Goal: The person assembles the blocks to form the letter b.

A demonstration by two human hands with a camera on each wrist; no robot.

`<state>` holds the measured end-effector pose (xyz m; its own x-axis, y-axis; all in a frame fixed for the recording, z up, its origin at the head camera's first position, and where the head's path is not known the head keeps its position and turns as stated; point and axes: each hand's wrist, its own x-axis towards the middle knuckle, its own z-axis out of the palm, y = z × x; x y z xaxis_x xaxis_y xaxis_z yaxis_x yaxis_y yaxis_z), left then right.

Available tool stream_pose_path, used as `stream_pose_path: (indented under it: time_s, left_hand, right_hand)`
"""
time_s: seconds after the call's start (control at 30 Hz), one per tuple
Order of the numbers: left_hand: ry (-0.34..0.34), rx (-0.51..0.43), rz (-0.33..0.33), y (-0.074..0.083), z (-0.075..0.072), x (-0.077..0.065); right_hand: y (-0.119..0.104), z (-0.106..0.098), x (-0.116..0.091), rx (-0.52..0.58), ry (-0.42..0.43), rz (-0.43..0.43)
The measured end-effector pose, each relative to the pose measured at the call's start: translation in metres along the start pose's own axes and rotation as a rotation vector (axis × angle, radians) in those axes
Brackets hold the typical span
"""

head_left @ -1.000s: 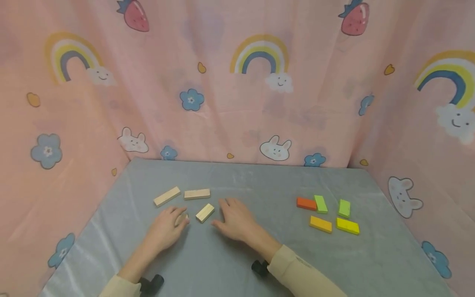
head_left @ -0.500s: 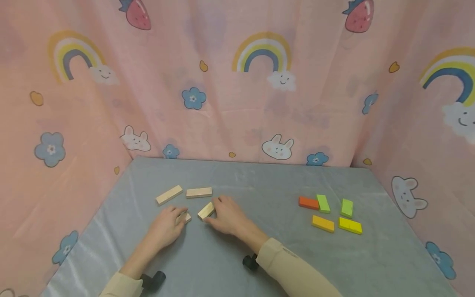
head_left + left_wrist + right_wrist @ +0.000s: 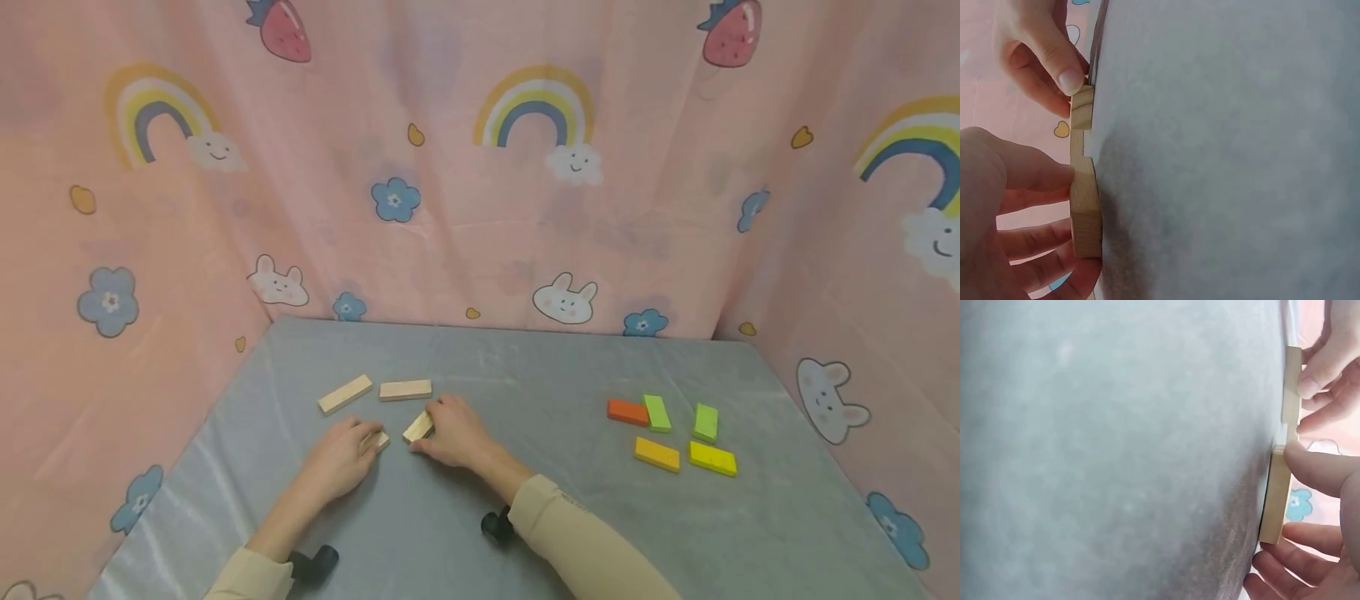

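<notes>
My left hand [image 3: 335, 458] holds a plain wooden block [image 3: 382, 442] between thumb and fingers, low at the table. In the left wrist view that block [image 3: 1086, 209] shows its side and end, the fingers reaching round its ends. Just to its right, my right hand [image 3: 454, 433] grips a second plain wooden block [image 3: 417, 427], the thumb at its near end and the fingers at its far end. This block [image 3: 1277, 494] lies close to the cloth in the right wrist view. A gap separates the two held blocks. The hands cover parts of both.
Two more plain wooden blocks, one slanted [image 3: 345, 394] and one nearly level [image 3: 406, 390], lie beyond the hands. To the right lie an orange-red block [image 3: 627, 412], two green blocks, an orange block [image 3: 657, 454] and a yellow block [image 3: 712, 458]. A pink printed curtain [image 3: 480, 233] surrounds the grey tabletop.
My right hand has moved left from beside the second wooden block and now grips it. My left hand stays on its block. The whole head view has drifted slightly.
</notes>
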<state>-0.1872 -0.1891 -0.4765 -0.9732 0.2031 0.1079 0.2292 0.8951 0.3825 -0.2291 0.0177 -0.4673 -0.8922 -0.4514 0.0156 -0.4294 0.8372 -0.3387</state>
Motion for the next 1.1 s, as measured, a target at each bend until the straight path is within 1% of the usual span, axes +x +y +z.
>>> stream_pose_path:
  time_s: [0.1, 0.3, 0.47, 0.67, 0.77, 0.97, 1.1]
  left_hand:
    - [0.005, -0.009, 0.004, -0.001, 0.001, 0.001]
    - [0.008, -0.027, 0.012, 0.000, -0.001, 0.001]
    - [0.006, -0.041, 0.005, 0.001, -0.003, 0.002]
    - [0.003, -0.027, 0.000, 0.003, -0.004, 0.001]
    - [0.001, -0.029, 0.004, 0.003, -0.004, 0.000]
    - [0.001, -0.035, 0.022, 0.003, -0.005, -0.001]
    - [-0.006, -0.046, 0.022, 0.003, -0.006, -0.001]
  right_hand:
    - [0.002, -0.001, 0.002, 0.047, -0.022, -0.001]
    - [0.005, -0.007, -0.001, 0.151, -0.059, -0.032]
    - [0.005, -0.016, -0.007, 0.194, -0.092, -0.051]
    - [0.011, -0.026, -0.023, 0.233, -0.094, -0.096]
    - [0.016, -0.030, -0.032, 0.263, -0.095, -0.105]
    - [0.031, -0.033, -0.049, 0.294, -0.081, -0.108]
    - [0.043, -0.037, -0.061, 0.316, -0.076, -0.116]
